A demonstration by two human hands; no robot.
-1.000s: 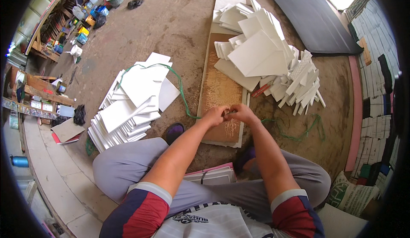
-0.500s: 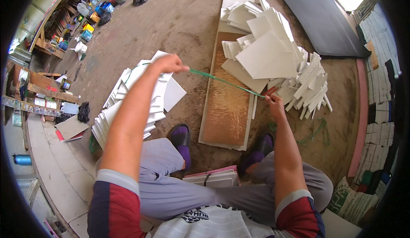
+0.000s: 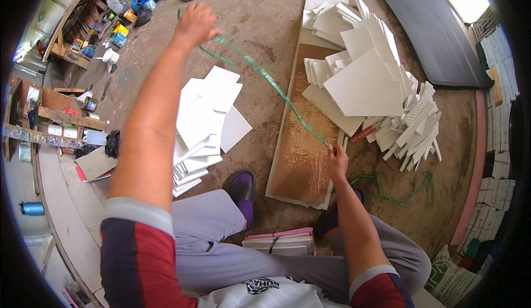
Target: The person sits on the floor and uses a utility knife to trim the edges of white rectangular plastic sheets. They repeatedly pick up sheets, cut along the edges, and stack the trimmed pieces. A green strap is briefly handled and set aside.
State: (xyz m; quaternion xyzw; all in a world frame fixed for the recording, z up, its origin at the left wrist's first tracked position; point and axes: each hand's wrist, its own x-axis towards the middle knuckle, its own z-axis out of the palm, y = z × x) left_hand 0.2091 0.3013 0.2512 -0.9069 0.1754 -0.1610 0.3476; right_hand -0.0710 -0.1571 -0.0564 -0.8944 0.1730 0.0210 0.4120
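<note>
A green plastic string [image 3: 271,82] runs slantwise between my two hands. My left hand [image 3: 194,27], raised far out at the upper left, grips it, and a short loose piece hangs beside the thumb. The string's lower end is pinched in my right hand [image 3: 337,163], above the near end of the brown board [image 3: 298,167]. Below my left forearm lies a fanned stack of white sheets [image 3: 202,114], partly hidden by the arm. A larger heap of white sheets and strips [image 3: 368,84] covers the far part of the board.
More green string [image 3: 390,198] lies on the floor at right. A red-handled tool [image 3: 362,134] rests by the heap. Between my legs sits a strapped bundle of sheets [image 3: 282,243]. Shelves with containers [image 3: 119,40] stand far left; a dark grey panel [image 3: 437,37] lies far right.
My left hand has swung up, away and to the left, drawing the string longer. My right hand has come lower and slightly left, off the red-handled tool's side.
</note>
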